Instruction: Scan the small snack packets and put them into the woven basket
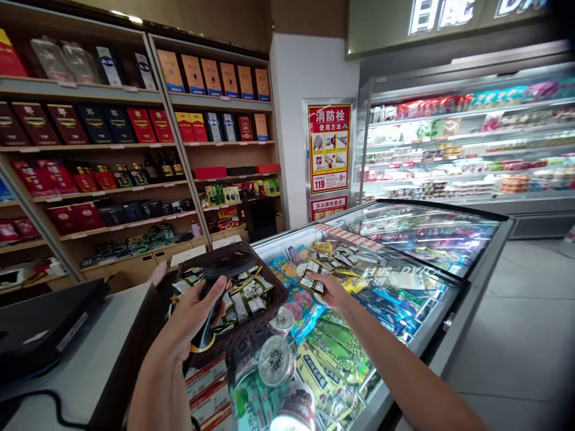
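Observation:
My left hand (197, 317) is wrapped round the handle of a black barcode scanner (229, 267), its head pointing right over a dark woven basket (278, 286). Small foil snack packets (251, 293) fill that basket. To the right, my right hand (327, 287) pinches a small snack packet (313, 281) above the glass freezer top. Beyond its fingers lies a loose spread of similar packets (344, 254). What is printed on the held packet is too small to read.
A chest freezer (449, 317) with frozen goods under glass stretches ahead and right. Round tubs (275, 360) stand near its front. At left is a counter (112, 317) with a black device (49, 323). Shelves of boxes (108, 124) and a lit open cooler (467, 137) stand behind.

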